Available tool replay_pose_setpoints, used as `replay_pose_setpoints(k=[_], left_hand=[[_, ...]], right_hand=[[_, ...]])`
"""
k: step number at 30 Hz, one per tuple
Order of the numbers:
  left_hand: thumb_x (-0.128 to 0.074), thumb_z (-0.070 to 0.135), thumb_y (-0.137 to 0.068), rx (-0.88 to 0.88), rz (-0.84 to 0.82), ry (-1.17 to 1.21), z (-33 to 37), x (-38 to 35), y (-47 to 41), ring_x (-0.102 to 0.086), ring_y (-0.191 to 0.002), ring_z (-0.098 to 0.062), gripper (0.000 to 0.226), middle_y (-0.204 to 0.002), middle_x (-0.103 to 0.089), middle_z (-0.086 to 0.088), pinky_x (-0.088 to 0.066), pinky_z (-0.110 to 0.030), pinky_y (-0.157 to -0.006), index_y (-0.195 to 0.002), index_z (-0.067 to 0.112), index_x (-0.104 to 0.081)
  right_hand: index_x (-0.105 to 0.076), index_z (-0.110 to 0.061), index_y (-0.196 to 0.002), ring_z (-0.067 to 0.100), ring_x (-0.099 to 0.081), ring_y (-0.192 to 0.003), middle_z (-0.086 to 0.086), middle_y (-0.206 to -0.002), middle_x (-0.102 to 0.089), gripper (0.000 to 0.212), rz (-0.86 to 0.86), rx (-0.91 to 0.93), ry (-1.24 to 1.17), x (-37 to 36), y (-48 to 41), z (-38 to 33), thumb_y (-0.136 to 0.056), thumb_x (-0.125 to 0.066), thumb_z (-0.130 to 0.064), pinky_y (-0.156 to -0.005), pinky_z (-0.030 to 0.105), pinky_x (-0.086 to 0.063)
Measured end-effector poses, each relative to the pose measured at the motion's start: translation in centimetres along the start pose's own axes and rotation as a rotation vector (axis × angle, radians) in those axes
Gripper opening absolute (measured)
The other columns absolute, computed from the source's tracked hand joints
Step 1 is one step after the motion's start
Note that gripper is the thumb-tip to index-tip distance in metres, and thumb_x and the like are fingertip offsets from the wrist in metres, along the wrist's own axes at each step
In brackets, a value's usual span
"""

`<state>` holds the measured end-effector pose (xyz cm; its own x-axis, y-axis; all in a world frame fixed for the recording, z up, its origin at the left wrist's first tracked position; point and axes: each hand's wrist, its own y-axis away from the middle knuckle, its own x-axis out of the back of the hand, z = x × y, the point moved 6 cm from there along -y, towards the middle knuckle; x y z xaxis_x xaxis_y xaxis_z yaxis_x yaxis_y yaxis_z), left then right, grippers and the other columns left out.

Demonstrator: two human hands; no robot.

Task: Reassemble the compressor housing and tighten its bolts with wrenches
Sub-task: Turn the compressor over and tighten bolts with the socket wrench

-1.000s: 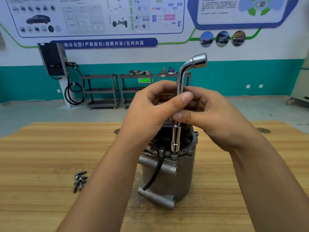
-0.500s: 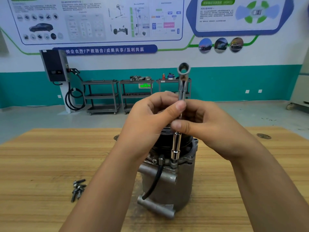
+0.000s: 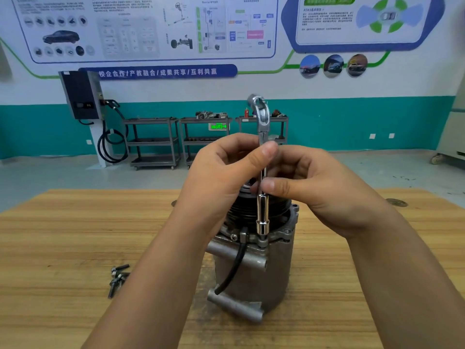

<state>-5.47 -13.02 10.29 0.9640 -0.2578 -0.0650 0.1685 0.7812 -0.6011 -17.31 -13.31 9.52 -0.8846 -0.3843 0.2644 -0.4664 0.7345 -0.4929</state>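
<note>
Both bare arms reach forward and meet in the middle; the left grip (image 3: 221, 177) pinches the wrench (image 3: 262, 217) high up; the right grip (image 3: 327, 195) pinches it just below.

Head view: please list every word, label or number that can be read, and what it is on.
"校企合作/产教融合/成果共享/互利共赢": white characters on the blue banner on the back wall.
Small print on the wall posters: too blurred to read.
The green sign behind the carts: lit, but not legible.
No readable marking shows on the compressor housing or the socket wrench.
</note>
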Motion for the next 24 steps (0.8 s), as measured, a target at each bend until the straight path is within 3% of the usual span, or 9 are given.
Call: replay_pose_setpoints(k=[7,10,12,16,20,22,24], left_hand=[[-0.071,0.02,-0.069,-0.041,0.059,-0.012,0.06,0.08,0.14,-0.067,-0.073,-0.008,0.004,-0.073,-0.07,0.005,-0.052,-0.019,-0.067,-0.073,0.02,-0.07],[-0.07,0.02,-0.07,-0.037,0.065,-0.009,-0.06,0.21,0.09,-0.066,-0.076,-0.012,0.007,-0.075,-0.069,0.001,-0.053,-0.021,-0.071,-0.075,0.016,-0.07],[-0.068,0.019,-0.074,-0.049,0.033,-0.022,0.05,0.03,0.11,-0.066,-0.078,-0.012,0.006,-0.076,-0.069,0.001,-0.053,-0.022,-0.073,-0.074,0.017,-0.073],[-0.062,0.023,-0.078,-0.037,0.008,-0.049,0.08,0.14,0.07,-0.066,-0.085,-0.013,0.014,-0.082,-0.07,0.003,-0.053,-0.025,-0.08,-0.073,0.021,-0.075],[-0.059,0.023,-0.08,-0.029,-0.014,-0.036,0.24,0.03,0.05,-0.064,-0.083,-0.01,0.019,-0.081,-0.07,0.007,-0.05,-0.018,-0.071,-0.07,0.023,-0.075],[-0.06,0.027,-0.079,-0.021,-0.026,-0.012,0.22,-0.18,0.19,-0.061,-0.078,-0.014,0.017,-0.08,-0.07,0.005,-0.048,-0.018,-0.06,-0.073,0.022,-0.075],[-0.061,0.029,-0.079,-0.011,-0.03,0.006,0.12,-0.29,0.26,-0.06,-0.08,-0.019,0.017,-0.082,-0.071,0.003,-0.049,-0.023,-0.061,-0.077,0.021,-0.076]], right_hand=[[-0.065,-0.006,-0.097,0.011,-0.062,-0.079,0.001,-0.079,-0.063,0.036,0.057,-0.005,0.079,0.08,-0.03,-0.04,-0.066,-0.075,-0.019,-0.076,0.026,-0.053],[-0.064,-0.005,-0.104,0.013,-0.062,-0.082,0.011,-0.084,-0.064,0.045,0.071,-0.018,0.099,0.03,-0.06,-0.05,-0.064,-0.077,-0.022,-0.079,0.031,-0.053],[-0.066,-0.01,-0.104,0.017,-0.064,-0.088,0.016,-0.094,-0.066,0.04,0.063,-0.018,0.095,-0.08,-0.02,-0.13,-0.067,-0.075,-0.021,-0.081,0.032,-0.054],[-0.069,-0.014,-0.104,0.017,-0.067,-0.099,0.007,-0.099,-0.072,0.028,-0.019,-0.008,-0.02,-0.39,0.16,-0.28,-0.076,-0.064,-0.012,-0.082,0.021,-0.05],[-0.069,-0.015,-0.103,0.018,-0.068,-0.1,0.006,-0.098,-0.074,0.028,-0.038,-0.003,-0.088,-0.22,0.25,-0.26,-0.078,-0.061,-0.007,-0.084,0.022,-0.05],[-0.07,-0.017,-0.1,0.016,-0.069,-0.094,0.004,-0.091,-0.074,0.026,-0.04,0.003,-0.105,-0.15,0.27,-0.27,-0.077,-0.062,-0.007,-0.081,0.02,-0.05],[-0.07,-0.017,-0.097,0.015,-0.069,-0.089,0.004,-0.089,-0.073,0.024,-0.035,0.006,-0.112,-0.09,0.23,-0.22,-0.075,-0.065,-0.008,-0.079,0.02,-0.051]])
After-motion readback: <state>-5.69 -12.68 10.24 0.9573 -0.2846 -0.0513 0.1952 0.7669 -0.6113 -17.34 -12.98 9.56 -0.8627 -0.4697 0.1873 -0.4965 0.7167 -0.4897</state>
